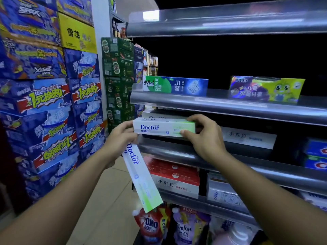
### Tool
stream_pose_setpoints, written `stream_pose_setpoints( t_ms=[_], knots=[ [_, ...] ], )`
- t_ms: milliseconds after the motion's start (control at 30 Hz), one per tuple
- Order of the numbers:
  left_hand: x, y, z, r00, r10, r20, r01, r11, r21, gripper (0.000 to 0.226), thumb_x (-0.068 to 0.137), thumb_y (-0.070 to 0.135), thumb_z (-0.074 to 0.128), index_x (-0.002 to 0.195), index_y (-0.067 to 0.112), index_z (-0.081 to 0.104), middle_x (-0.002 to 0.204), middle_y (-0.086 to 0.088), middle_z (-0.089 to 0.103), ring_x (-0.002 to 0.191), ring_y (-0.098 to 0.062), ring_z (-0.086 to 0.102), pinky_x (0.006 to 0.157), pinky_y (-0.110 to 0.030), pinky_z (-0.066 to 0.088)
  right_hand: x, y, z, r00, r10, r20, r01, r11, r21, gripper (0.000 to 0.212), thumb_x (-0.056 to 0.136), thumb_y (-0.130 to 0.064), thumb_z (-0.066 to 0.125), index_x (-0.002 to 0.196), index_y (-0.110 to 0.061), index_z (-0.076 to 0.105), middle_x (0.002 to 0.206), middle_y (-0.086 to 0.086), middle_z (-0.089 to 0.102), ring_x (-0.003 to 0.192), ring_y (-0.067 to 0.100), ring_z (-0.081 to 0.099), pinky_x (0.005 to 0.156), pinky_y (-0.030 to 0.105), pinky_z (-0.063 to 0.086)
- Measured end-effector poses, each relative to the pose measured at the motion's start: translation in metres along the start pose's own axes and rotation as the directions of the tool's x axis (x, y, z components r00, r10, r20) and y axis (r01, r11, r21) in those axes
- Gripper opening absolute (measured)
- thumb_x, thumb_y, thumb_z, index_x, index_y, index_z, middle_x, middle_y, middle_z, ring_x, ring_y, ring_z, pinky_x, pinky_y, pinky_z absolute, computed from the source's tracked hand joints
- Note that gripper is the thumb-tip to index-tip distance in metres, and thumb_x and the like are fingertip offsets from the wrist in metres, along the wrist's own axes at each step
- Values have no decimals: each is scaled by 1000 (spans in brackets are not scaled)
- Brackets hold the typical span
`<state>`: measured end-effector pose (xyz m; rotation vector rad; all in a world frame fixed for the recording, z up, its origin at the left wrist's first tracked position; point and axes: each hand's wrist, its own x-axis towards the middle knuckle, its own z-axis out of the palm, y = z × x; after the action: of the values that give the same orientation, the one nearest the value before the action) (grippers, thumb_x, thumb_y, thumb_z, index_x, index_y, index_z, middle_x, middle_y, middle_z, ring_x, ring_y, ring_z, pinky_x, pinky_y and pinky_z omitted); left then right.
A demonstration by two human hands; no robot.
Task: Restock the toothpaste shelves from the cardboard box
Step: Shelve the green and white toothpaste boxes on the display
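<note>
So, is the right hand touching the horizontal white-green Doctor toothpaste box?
Touching. The head view shows the right hand pinching the horizontal white-green Doctor toothpaste box at its green end.

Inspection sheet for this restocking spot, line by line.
surface: metal shelf, with a rear Doctor box just behind the held one.
job's things: level Doctor box at the shelf front; hanging Doctor box tilted downward; cardboard box not seen.
clutter: Darlie box and children's toothpaste box one shelf up; red-and-white boxes below.
grips: left grip holds the hanging Doctor box and touches the level one's left end; right grip pinches its right end.
cables: nothing seen.
surroundings: blue cartons and green cartons stacked at left; tiled floor.
</note>
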<state>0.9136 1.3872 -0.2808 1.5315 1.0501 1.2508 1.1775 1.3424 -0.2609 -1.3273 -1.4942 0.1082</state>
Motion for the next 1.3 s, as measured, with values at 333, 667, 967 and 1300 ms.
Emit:
stream_pose_setpoints(
  t_ms=[333,667,967,1300],
  knots=[
    [1,-21,-8,995,-94,-21,96,982,164,53,60,18,55,98,47,76,89,0,78,61,-18,66,51,-28,50,-9,10,1,952,137,273,-51,952,-301,37,95,-45,65,130,-33,66,127,-1,70,98,17,66,81,32,51],
    [-1,-8,2,866,-180,-467,-35,909,-416,38,58,22,63,90,18,44,73,-6,50,70,-28,56,64,-45,41,-86,-28,-15,994,48,96,-43,997,-58,54,79,-76,55,119,-40,57,101,-20,60,87,-2,59,71,27,51],
    [10,12,29,940,-18,-341,-128,908,-398,29,75,29,76,91,19,54,78,-2,68,72,-24,64,64,-38,47,-37,-24,-20,975,222,-4,-209,925,318,45,77,-16,89,115,-23,66,103,1,73,78,12,74,74,28,62],
    [38,-8,19,933,98,-347,-81,995,64,32,85,13,81,113,24,70,105,4,73,95,-16,70,74,-31,53,-20,3,1,990,139,-21,-139,990,24,45,84,-31,83,122,-35,61,120,-5,69,89,15,71,84,39,59]
  ],
)
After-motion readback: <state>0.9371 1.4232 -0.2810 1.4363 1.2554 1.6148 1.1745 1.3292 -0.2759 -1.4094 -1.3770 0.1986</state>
